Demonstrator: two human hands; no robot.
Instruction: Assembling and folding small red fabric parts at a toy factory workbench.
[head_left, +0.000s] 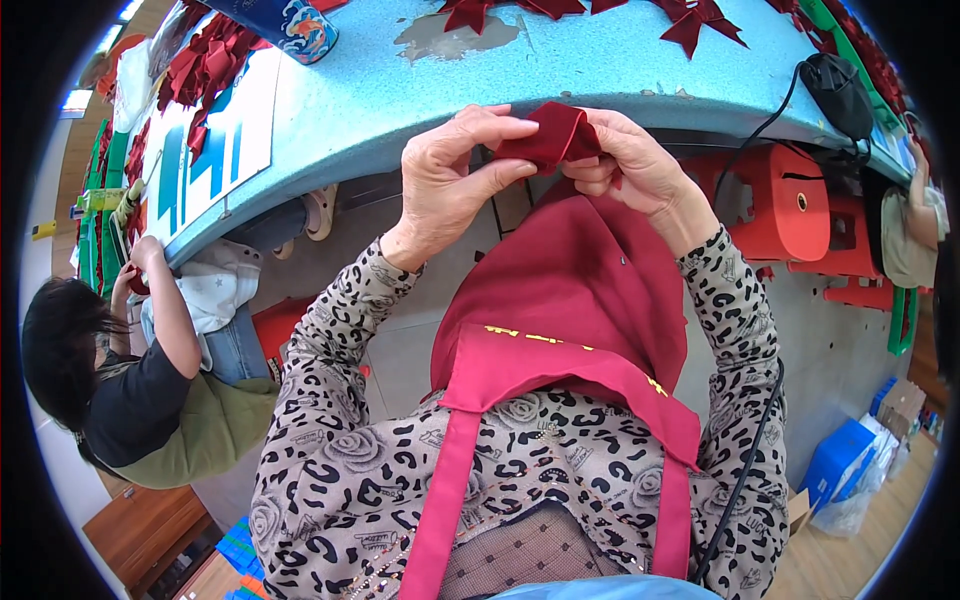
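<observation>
Between my two hands, just in front of the table's near edge, is a piece of dark red velvet ribbon, folded into a loop. My left hand pinches its left end between thumb and fingers. My right hand grips the other end, with fingers curled in and the thumb hidden in part. Finished-looking red velvet bows with pointed tails lie farther back on the light blue table.
A blue printed cup stands at the back left, near a pile of red bows. A black pouch with a cord lies at the right. Red stools are under the table there. Another person sits at the left.
</observation>
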